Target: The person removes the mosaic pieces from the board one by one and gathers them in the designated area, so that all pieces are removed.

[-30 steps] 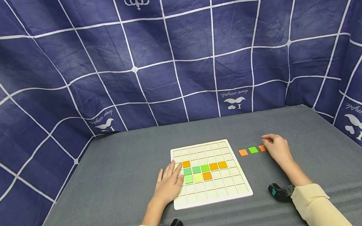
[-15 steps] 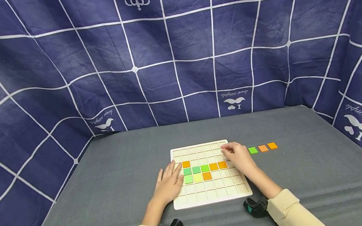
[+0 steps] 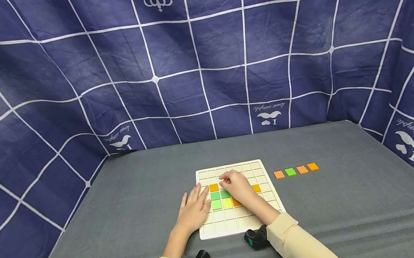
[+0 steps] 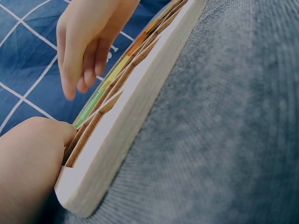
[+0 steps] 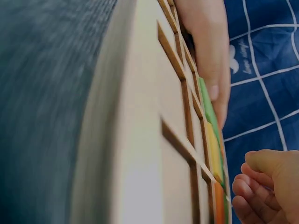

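A cream grid board point(image 3: 220, 226) lies on the table with coloured square tiles in several cells. My left hand point(image 3: 191, 210) rests flat, fingers spread, on its left edge. Above the middle cells hovers my right hand point(image 3: 238, 189), fingers loosely bent; no tile shows between them in either wrist view. Close to its fingertips are an orange tile point(image 3: 214, 188) and a teal tile point(image 3: 215, 195). A light green tile point(image 3: 217, 205) and a yellow tile point(image 3: 227, 203) sit in the row nearer me. The right hand and forearm hide some cells and tiles.
Right of the board a short row lies on the grey table point(image 3: 148, 170): an orange tile point(image 3: 279, 175), a green tile point(image 3: 290, 172) and two more orange ones. A blue curtain point(image 3: 224, 85) with white lines stands behind the table.
My right hand has travelled left from the row of loose tiles to above the middle of the board. The far-right orange tile, earlier hidden by it, now shows. My left hand stays put.
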A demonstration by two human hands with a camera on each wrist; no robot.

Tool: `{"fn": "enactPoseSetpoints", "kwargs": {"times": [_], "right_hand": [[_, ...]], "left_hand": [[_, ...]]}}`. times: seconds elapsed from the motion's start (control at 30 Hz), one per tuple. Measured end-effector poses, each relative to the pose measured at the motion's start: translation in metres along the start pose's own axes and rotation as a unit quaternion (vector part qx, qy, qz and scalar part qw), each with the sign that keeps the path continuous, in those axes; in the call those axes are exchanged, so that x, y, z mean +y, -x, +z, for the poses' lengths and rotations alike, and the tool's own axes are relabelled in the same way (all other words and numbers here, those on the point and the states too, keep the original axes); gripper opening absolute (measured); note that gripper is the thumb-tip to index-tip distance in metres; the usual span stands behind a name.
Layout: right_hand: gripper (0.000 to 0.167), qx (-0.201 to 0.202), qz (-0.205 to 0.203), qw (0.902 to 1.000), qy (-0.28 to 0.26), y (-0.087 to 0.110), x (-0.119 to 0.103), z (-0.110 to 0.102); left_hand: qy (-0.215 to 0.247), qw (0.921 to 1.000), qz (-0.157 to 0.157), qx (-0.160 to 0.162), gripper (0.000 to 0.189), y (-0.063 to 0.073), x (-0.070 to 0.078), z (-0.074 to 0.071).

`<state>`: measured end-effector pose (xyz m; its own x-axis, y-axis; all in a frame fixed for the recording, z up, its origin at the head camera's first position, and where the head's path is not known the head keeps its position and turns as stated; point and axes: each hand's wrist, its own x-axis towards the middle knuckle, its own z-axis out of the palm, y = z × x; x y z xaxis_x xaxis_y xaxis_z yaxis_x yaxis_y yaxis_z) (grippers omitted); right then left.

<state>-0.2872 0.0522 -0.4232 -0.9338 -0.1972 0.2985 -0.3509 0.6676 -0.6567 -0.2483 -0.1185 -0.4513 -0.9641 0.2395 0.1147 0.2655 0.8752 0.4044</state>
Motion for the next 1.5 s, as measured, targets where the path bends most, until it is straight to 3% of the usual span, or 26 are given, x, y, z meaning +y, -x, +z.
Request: {"fn": "enactPoseSetpoints", "kwargs": {"times": [0.17, 0.33, 0.67, 1.17, 1.5], "right_hand": [[0.017, -0.031, 0.022, 0.9992, 0.006, -0.008, -0.002, 0.012], [0.014, -0.041, 0.018, 0.9977, 0.052, -0.01, -0.002, 0.019], [0.009, -0.034, 0.01, 0.9979, 0.054, -0.006, -0.002, 0.021], [0.01, -0.004, 0.019, 0.9994, -0.028, 0.002, -0.004, 0.019], [0.01, 0.009, 0.053, 0.9925, -0.109, 0.008, -0.005, 0.004]], "left_hand": [[0.001, 1.0, 0.001, 0.0, 0.047, 0.001, 0.001, -0.001], [0.001, 1.0, 0.0, 0.001, 0.047, 0.001, 0.0, -0.001], [0.002, 1.0, 0.003, 0.004, 0.047, 0.001, -0.001, 0.0], [0.001, 1.0, -0.001, 0.0, 0.047, 0.002, -0.001, 0.001], [0.002, 1.0, 0.001, 0.004, 0.047, 0.001, 0.0, -0.001]]}}
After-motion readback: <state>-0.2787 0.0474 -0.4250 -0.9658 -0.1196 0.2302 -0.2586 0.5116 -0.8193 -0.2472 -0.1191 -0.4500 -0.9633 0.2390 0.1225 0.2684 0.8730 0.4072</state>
